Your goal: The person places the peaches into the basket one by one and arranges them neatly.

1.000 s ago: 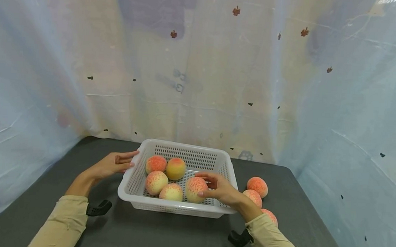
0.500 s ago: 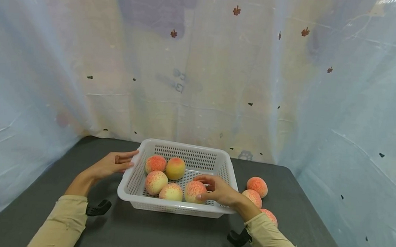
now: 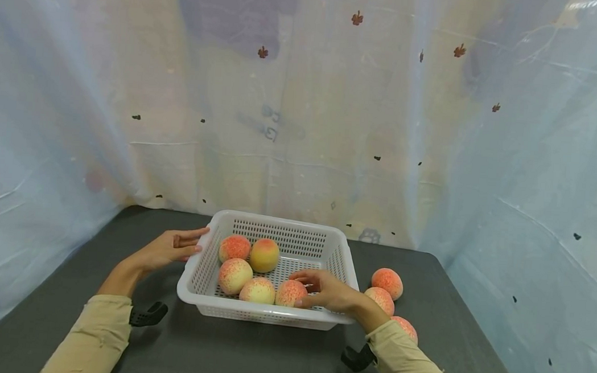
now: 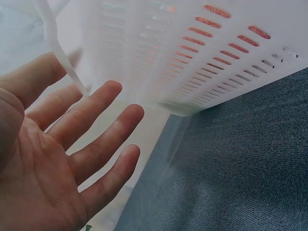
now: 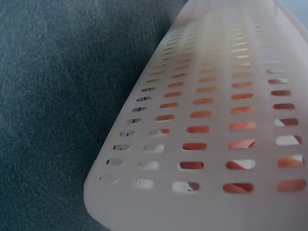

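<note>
A white slotted plastic basket (image 3: 275,315) stands on the dark table, with several peaches inside. My left hand (image 3: 168,250) touches its left rim; in the left wrist view that hand's (image 4: 57,149) fingers are extended, with the thumb and index finger at the rim and the others spread apart. My right hand (image 3: 325,291) reaches over the right side of the basket, holding a red-speckled peach (image 3: 289,293) near the front wall. Beside that lies a pale peach (image 3: 258,290). In the right wrist view, the basket wall (image 5: 207,211) hides the hand; reddish patches show through its slots.
To the right of the basket a red peach (image 3: 387,283), another peach (image 3: 380,299) and one partly covered peach (image 3: 407,328) lie on the table (image 3: 237,354). A pale patterned sheet (image 3: 302,124) hangs behind and at both sides.
The right hand and its peach have shifted slightly down and left in the basket, and the peach's redder side now shows. The left hand and the basket stay in place.
</note>
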Motion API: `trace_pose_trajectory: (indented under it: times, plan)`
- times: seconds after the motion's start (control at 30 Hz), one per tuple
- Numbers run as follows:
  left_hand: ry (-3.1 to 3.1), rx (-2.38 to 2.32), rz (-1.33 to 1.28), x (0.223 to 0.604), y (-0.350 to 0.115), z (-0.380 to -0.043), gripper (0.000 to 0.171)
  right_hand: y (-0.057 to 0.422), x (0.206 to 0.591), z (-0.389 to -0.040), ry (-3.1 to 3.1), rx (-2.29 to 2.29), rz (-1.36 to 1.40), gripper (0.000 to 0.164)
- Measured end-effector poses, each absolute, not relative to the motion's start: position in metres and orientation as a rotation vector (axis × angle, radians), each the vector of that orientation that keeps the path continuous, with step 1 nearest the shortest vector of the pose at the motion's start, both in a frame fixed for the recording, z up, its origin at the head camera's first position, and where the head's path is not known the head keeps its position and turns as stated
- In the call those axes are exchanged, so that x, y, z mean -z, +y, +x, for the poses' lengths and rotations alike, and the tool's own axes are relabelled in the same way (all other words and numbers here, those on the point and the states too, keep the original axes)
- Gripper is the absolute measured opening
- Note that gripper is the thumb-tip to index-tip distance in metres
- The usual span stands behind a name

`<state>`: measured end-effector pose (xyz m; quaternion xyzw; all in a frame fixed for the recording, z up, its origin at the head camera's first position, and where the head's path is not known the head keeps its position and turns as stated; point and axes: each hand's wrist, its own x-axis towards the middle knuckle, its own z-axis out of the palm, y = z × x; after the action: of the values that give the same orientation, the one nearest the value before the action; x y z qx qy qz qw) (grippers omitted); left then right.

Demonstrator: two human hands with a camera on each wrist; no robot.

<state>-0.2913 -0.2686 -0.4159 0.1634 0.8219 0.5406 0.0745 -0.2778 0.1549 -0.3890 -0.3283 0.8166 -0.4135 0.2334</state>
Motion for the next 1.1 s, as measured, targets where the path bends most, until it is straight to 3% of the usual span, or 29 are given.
trace_pose_trajectory:
  times: [1.1]
  plan:
    - [2.461,-1.626,0.52,0.4111,-0.2658,-0.2865,0.068,0.1536,0.3886,-0.2757,2.267,1.077,-0.819,0.057]
